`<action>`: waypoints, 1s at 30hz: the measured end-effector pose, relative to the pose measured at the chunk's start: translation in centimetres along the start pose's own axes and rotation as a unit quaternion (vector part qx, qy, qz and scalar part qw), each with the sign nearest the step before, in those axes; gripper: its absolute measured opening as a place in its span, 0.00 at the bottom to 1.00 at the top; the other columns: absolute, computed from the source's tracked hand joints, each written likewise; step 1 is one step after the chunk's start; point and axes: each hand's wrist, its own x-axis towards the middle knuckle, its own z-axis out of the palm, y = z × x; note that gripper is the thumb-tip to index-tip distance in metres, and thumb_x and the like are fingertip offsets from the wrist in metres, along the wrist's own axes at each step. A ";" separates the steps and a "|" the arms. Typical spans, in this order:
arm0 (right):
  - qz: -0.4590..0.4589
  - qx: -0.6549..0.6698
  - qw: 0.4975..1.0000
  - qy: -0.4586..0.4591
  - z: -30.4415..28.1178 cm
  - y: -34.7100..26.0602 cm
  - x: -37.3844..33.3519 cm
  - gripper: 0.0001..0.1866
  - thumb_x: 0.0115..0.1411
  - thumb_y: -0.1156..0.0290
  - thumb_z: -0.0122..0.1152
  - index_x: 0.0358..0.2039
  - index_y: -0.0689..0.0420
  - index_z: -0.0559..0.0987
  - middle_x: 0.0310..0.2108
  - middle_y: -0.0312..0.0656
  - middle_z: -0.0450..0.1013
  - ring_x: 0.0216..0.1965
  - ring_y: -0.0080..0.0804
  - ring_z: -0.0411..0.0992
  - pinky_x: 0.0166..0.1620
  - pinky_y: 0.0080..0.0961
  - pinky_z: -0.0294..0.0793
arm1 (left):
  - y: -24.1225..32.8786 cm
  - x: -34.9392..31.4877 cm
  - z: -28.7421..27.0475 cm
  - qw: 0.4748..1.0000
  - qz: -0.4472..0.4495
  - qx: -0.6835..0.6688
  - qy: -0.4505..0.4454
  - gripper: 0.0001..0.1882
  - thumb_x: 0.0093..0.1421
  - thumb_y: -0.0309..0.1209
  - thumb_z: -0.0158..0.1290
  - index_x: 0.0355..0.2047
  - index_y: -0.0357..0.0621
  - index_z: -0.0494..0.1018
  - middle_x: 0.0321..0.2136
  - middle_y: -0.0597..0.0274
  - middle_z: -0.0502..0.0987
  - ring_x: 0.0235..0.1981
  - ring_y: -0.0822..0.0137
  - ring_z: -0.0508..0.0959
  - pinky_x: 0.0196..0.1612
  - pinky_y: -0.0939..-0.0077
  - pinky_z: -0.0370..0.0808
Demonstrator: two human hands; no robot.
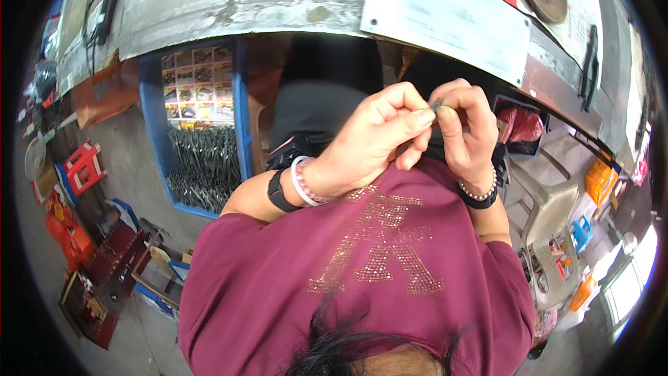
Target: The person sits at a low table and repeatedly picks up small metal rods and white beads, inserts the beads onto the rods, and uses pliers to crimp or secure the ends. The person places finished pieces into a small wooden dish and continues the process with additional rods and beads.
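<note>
While the left hand (372, 136) and the right hand (470, 132) meet near the edge of the tabletop (243, 7), both are curled almost closed. The left thumb and finger pinch a small dark piece (437, 104), and the right ones pinch it too. It is up between the hands, too small to tell what it is. Lots of thin dark strips (202, 160) lie in a blue tray (154, 122) off to the left.
</note>
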 end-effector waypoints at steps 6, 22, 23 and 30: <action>0.169 0.295 0.939 -0.055 -1.3 0.0 0.2 0.14 0.59 0.76 0.60 0.46 0.62 0.74 0.35 0.37 0.70 0.39 0.22 0.68 0.44 0.18 0.68 | 0.4 -0.5 0.4 0.999 -0.026 0.019 -0.023 0.05 0.66 0.28 0.47 0.33 0.41 0.65 0.22 0.62 0.72 0.16 0.75 0.70 0.21 0.87 0.67; 0.039 -0.020 0.989 -0.143 -3.6 -3.5 1.9 0.11 0.55 0.74 0.62 0.39 0.61 0.78 0.33 0.45 0.71 0.35 0.39 0.73 0.37 0.28 0.73 | 0.6 -0.3 0.3 0.999 -0.027 0.043 0.000 0.09 0.62 0.25 0.52 0.42 0.36 0.71 0.34 0.62 0.74 0.30 0.75 0.71 0.35 0.84 0.70; 0.043 -0.024 0.990 -0.129 -4.0 -3.9 2.2 0.11 0.54 0.75 0.62 0.39 0.61 0.77 0.33 0.45 0.72 0.35 0.39 0.74 0.38 0.28 0.73 | 0.8 -0.2 0.3 0.998 -0.022 0.050 -0.010 0.09 0.62 0.25 0.52 0.42 0.37 0.71 0.34 0.62 0.74 0.30 0.75 0.71 0.35 0.84 0.70; 0.121 -0.069 0.988 0.067 -9.2 -5.4 5.7 0.06 0.59 0.76 0.57 0.36 0.64 0.77 0.28 0.34 0.72 0.28 0.17 0.68 0.33 0.15 0.68 | 1.8 -0.7 -0.1 0.999 -0.016 0.025 -0.035 0.08 0.62 0.26 0.52 0.41 0.38 0.71 0.31 0.63 0.73 0.27 0.75 0.70 0.34 0.82 0.70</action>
